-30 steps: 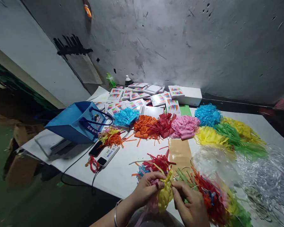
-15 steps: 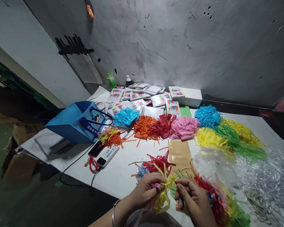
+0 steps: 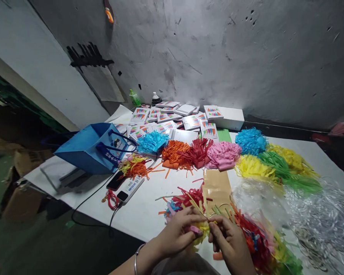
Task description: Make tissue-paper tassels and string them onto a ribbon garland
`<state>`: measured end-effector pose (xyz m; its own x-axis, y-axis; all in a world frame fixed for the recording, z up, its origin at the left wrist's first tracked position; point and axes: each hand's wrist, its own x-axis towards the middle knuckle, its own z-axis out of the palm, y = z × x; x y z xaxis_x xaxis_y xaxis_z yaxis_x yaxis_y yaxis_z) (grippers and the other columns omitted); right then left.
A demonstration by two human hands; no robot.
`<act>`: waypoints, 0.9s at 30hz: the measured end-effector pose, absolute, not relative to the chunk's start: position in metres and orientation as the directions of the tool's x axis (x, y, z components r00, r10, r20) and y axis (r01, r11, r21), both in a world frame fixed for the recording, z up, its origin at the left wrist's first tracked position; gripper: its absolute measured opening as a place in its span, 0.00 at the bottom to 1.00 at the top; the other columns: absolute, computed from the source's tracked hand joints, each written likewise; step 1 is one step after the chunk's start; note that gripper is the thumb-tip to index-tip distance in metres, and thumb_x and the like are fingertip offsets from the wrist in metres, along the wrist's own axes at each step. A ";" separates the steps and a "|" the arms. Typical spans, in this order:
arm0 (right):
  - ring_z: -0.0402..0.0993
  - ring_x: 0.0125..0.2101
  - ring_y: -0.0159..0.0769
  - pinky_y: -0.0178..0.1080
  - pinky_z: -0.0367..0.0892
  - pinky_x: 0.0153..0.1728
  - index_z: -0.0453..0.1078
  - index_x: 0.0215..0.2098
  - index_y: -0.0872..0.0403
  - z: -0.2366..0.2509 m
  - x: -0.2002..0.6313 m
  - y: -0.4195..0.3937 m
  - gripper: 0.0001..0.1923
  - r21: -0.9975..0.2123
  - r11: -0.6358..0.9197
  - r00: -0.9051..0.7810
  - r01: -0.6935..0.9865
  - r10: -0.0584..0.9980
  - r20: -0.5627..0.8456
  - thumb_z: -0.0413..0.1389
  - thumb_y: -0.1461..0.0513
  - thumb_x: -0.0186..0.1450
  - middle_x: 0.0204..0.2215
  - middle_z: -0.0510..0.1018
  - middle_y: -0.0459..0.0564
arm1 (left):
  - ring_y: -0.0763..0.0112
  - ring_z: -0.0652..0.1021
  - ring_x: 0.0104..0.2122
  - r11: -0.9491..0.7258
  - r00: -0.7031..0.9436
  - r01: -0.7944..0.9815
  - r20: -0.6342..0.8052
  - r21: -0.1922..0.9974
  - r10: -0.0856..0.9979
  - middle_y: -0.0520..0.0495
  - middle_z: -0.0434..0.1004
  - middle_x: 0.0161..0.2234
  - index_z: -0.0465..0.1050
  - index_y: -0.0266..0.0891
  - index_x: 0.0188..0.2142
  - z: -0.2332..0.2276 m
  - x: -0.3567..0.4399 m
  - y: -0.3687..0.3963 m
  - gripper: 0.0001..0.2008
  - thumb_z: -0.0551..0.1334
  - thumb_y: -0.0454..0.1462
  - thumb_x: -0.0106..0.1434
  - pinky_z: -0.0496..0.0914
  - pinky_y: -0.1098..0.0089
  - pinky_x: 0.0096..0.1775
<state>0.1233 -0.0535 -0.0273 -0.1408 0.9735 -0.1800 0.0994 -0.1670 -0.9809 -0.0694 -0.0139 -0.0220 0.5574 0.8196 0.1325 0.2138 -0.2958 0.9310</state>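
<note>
Head view: both hands pinch a yellow paper tassel (image 3: 201, 229) at the desk (image 3: 149, 206) edge, just in front of the red tassel pile (image 3: 189, 198). Left hand (image 3: 179, 233) and right hand (image 3: 231, 244) grip it tight. Pulling hard could tear the thin strips.

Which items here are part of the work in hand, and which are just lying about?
In hand:
- left hand and right hand, pinching a yellow paper tassel
- mixed tassel pile beside the right hand
- red tassels just beyond the hands

Lying about:
- blue bag
- phone and power bank
- printed cards
- white box
- two bottles
</note>
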 end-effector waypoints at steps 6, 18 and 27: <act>0.70 0.19 0.31 0.29 0.62 0.18 0.71 0.35 0.51 -0.030 0.117 -0.055 0.15 -0.941 0.014 -0.170 0.338 0.984 -0.046 0.49 0.51 0.69 0.21 0.74 0.45 | 0.67 0.74 0.33 -0.158 0.410 0.144 0.087 0.977 0.908 0.46 0.74 0.31 0.78 0.38 0.30 -0.015 -0.058 -0.003 0.09 0.59 0.35 0.61 0.67 0.69 0.37; 0.78 0.42 0.46 0.43 0.74 0.39 0.75 0.44 0.52 -0.049 0.209 -0.050 0.19 -0.522 0.109 0.077 0.846 0.944 0.320 0.48 0.53 0.66 0.43 0.79 0.57 | 0.68 0.72 0.32 -0.138 0.154 0.192 0.109 0.972 0.982 0.48 0.71 0.30 0.72 0.37 0.28 -0.012 -0.073 0.010 0.10 0.58 0.39 0.64 0.65 0.69 0.37; 0.76 0.25 0.34 0.33 0.70 0.28 0.73 0.36 0.51 -0.025 0.125 -0.042 0.16 -0.907 0.059 0.016 0.417 0.997 0.072 0.48 0.52 0.69 0.27 0.78 0.47 | 0.70 0.69 0.34 0.110 0.292 0.025 -0.112 0.994 0.950 0.52 0.69 0.33 0.69 0.39 0.38 -0.020 -0.050 -0.004 0.11 0.65 0.41 0.59 0.64 0.71 0.38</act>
